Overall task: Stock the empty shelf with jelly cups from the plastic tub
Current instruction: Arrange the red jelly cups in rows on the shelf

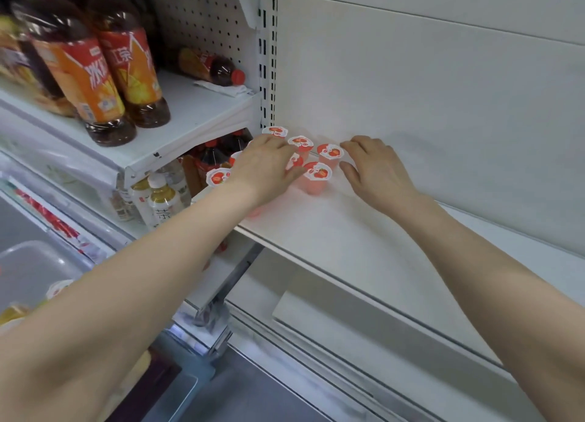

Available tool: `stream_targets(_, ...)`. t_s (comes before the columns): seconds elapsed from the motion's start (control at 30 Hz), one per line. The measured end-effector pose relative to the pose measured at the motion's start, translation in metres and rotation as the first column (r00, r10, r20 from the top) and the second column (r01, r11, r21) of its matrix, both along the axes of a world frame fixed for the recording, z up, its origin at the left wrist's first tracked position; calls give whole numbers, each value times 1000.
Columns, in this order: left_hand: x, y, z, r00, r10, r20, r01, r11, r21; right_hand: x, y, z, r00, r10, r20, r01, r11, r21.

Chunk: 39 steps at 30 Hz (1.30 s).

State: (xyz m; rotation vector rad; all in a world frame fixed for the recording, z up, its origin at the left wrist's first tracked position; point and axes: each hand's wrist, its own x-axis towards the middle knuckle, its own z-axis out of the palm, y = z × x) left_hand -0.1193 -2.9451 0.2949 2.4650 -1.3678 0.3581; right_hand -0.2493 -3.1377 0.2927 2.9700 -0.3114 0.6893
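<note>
Several pink jelly cups (317, 174) with strawberry lids stand in a cluster at the back left corner of the white shelf (364, 247). My left hand (269, 165) lies flat over the cluster, fingers straight and touching the cups, hiding some of them. My right hand (376, 168) hovers just right of the cluster with relaxed, loosely bent fingers, its fingertips close to the rightmost cup (330, 153); it holds nothing. The clear plastic tub (28, 269) sits low at the left edge, with a jelly cup lid (58, 288) showing inside.
Large iced-tea bottles (91, 83) stand on the upper left shelf, one bottle (212, 67) lying behind them. Smaller drink bottles (161, 197) fill the shelf below. A perforated upright (267, 57) divides the bays. The white shelf stretches bare to the right.
</note>
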Motion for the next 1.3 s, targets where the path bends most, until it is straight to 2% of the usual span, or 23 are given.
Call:
stream_targets(0.27,1,102,12,990,0,143,6,999,-40,-14,85,15,1000,13,12,-12,997,-82)
stream_targets(0.5,12,234,-7,991,27,133,-12,994,-110,-3,200,-4,989,136,64,-128,985,-114)
stream_targets(0.7,27,364,-54,985,161,54,-153,979,-132,15,309,-50,965,259,28,-258,965,-42)
stream_targets(0.9,30,483,-127,934,343,-97,-349,936,-50,40,404,-115,904,428,10,-428,903,44)
stream_targets(1.07,23,550,-188,831,497,-250,-490,867,94,63,452,-167,836,517,-182,-491,854,171)
stream_targets(1.2,28,578,-215,765,585,-269,-574,809,126,95,474,-192,752,576,-321,-528,818,230)
stream_targets(1.3,38,591,-225,698,660,-277,-657,745,119,132,489,-212,652,642,-403,-577,765,285)
